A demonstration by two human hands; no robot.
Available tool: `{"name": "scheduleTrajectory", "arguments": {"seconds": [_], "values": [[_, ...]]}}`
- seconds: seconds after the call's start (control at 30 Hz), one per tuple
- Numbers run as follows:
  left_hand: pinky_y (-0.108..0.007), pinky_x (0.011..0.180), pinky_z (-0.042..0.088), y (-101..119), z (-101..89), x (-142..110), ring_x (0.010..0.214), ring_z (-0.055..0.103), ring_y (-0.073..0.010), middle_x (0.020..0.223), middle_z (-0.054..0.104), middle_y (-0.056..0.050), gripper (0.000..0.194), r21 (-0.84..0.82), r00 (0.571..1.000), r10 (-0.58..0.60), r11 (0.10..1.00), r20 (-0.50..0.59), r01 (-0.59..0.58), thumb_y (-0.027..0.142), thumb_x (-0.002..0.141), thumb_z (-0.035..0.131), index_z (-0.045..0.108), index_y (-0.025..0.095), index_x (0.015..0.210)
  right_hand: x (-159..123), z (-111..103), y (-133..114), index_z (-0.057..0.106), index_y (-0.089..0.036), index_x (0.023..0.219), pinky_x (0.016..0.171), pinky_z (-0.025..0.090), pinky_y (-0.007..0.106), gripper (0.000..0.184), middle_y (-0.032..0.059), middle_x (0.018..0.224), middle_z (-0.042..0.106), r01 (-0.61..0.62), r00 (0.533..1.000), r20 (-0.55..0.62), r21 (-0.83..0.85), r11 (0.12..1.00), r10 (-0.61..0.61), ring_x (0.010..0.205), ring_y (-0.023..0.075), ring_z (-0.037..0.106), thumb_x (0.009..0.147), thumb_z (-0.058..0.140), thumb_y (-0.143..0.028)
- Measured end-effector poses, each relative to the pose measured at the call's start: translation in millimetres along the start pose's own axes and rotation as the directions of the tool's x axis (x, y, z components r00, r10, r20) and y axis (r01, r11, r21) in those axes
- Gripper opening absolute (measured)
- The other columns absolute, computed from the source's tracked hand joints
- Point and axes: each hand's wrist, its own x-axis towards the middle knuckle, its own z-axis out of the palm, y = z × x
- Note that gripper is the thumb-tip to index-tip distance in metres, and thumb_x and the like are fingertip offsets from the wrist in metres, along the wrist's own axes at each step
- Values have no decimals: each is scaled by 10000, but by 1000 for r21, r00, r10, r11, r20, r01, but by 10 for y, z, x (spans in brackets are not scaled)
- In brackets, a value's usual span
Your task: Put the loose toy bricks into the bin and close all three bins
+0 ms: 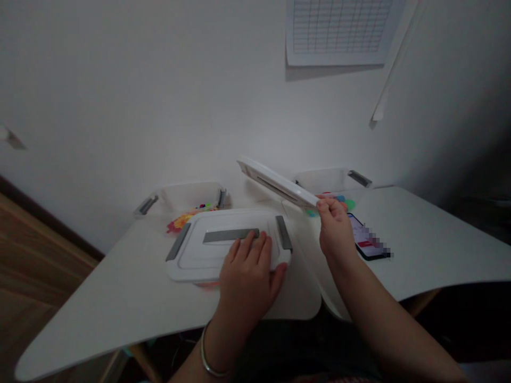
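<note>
My left hand (249,268) lies flat, fingers stretched out, on a white box lid (194,258) with a grey handle strip and grey side clips. Something reddish shows under its front edge. Pinched by its right edge, a second white lid (275,181) is held up at a slant by my right hand (335,223). Behind the first lid stands a clear plastic box (187,196) with colourful small pieces inside. Partly hidden by the raised lid and my right hand, another clear box (323,180) holds several coloured items.
A smartphone (367,239) with a lit screen lies right of my right hand. The white table (131,298) has a seam between two tops. A wall rises behind it, with a printed grid sheet (339,32) hung above. Wooden furniture (35,276) stands at left.
</note>
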Motion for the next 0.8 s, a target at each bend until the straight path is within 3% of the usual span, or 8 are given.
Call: {"name": "scheduleTrajectory", "arguments": {"seconds": [0.17,0.27,0.4,0.53,0.67,0.8], "values": [[-543,1151,254,59,-66,-39,1239,553,-309,1272,664,-103,413,-78,993,29,996,-116,-39,341,896,513,606,175,1262,-97,-69,-79,521,-237,813,1020,404,429,167,52,1014,619,42,997,57,44,998,-45,1059,210,567,841,577,-391],[-568,1168,170,-127,-137,-86,1366,407,-332,1407,555,-104,477,-47,979,-113,993,-171,107,300,873,546,525,219,1342,-158,-128,-97,516,-241,818,1048,387,466,158,58,1036,607,77,990,112,39,996,-81,1086,222,568,856,584,-379],[-577,1168,149,-473,-178,-164,1425,291,-351,1512,398,-148,535,-111,872,-387,922,-301,371,329,895,515,441,210,1411,-268,-196,-164,527,-255,841,1085,355,501,99,48,1040,607,286,930,239,6,958,-279,1178,236,541,886,583,-323],[-523,1159,240,-708,-132,-233,1379,378,-315,1464,444,-161,483,-266,768,-479,877,-425,399,327,933,444,463,179,1392,-414,-203,-257,543,-258,855,1064,366,543,63,34,958,617,436,830,385,2,900,-403,1186,249,538,879,594,-229],[-464,1154,306,-814,-32,-282,1353,423,-268,1433,491,-112,367,-496,661,-659,735,-360,462,324,942,438,572,204,1262,-550,-182,-292,534,-261,873,1098,305,594,117,26,946,630,502,763,470,2,865,-444,1197,249,533,859,600,-165],[-469,1157,306,-825,49,-297,1322,467,-260,1379,548,-96,259,-636,599,-730,640,-329,431,297,917,452,641,185,1053,-668,-187,-261,527,-259,866,1136,257,594,138,21,933,640,527,712,526,36,849,-464,1212,243,531,842,600,-145]]}}
